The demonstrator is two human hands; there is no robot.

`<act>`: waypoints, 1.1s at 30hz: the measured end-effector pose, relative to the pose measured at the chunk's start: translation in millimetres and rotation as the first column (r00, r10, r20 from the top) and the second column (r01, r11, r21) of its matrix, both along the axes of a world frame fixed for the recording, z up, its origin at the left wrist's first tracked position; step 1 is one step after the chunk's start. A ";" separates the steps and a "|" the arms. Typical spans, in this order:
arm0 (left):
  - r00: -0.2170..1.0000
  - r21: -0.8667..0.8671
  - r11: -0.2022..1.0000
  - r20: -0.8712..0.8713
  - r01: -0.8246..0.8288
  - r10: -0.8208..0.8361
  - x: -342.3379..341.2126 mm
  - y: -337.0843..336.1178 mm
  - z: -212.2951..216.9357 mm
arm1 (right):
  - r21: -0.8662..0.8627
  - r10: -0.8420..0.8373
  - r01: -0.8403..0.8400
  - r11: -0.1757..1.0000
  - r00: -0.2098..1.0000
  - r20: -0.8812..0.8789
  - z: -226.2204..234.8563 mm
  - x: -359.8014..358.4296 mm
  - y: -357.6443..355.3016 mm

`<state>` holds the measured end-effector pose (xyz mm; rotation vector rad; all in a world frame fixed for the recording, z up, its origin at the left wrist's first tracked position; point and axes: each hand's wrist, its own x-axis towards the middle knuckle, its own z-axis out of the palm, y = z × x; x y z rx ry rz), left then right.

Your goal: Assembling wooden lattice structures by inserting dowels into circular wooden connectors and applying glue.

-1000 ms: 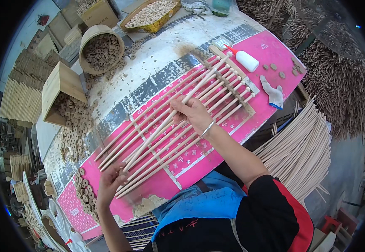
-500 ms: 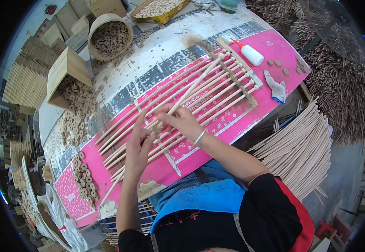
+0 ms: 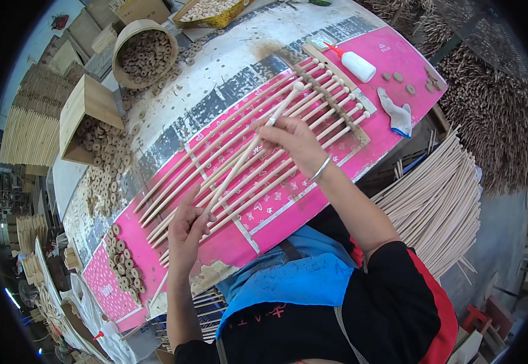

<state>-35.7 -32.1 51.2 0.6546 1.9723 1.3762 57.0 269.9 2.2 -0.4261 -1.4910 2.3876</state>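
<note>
My right hand (image 3: 291,141) pinches a long pale wooden stick (image 3: 240,167) below its rounded knob (image 3: 298,87), fingers closed on it. The stick slants down to the left, over a row of similar sticks, into my left hand (image 3: 186,227). That hand's thumb and fingers are curled loosely around the lower part of the stick. The knobbed sticks (image 3: 215,136) lie side by side on a pink patterned sheet (image 3: 264,221), with their knobs at the far right in a notched wooden rack (image 3: 340,112).
A white glue bottle (image 3: 358,67) with a red tip and a glove (image 3: 396,114) lie to the right. Wooden rings (image 3: 124,264) sit at left, more spilling from a box (image 3: 91,109) and a round tub (image 3: 145,54). Stick bundles (image 3: 440,200) stand beside the table.
My right hand has moved up and right along the stick, toward its knob. My left hand has shifted down and left, so the hands are farther apart.
</note>
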 end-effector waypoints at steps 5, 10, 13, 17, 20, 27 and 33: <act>1.000 -0.015 1.000 -0.009 0.002 -0.002 -3.4 -5.8 -2.7 | 0.042 -0.040 0.038 0.998 0.998 0.045 -4.3 0.2 17.0; 0.998 -0.056 0.998 -0.045 0.030 -0.033 -10.7 -7.6 -10.7 | 0.041 -0.014 0.008 0.999 0.988 0.155 -10.3 7.9 25.8; 0.998 -0.054 0.998 -0.045 0.033 -0.035 -13.4 -5.5 -13.2 | -0.007 0.049 -0.050 0.999 0.999 -0.005 -11.6 14.0 24.8; 0.998 -0.073 0.997 -0.051 0.027 -0.031 -17.3 -0.2 -14.0 | -0.025 0.052 -0.051 0.998 0.998 0.037 -11.9 14.6 28.2; 0.995 -0.077 0.995 -0.076 0.057 -0.063 -21.4 3.1 -15.1 | 0.021 0.027 -0.029 0.999 0.993 0.111 -13.1 14.8 32.9; 0.986 -0.086 0.995 -0.150 0.060 -0.073 -29.4 10.4 -22.1 | -0.011 -0.032 0.033 0.999 0.996 0.082 -18.9 13.8 35.0; 0.973 -0.115 0.991 -0.214 0.069 -0.092 -36.6 23.6 -16.8 | 0.043 -0.087 0.080 0.996 0.980 0.178 -25.8 7.7 43.6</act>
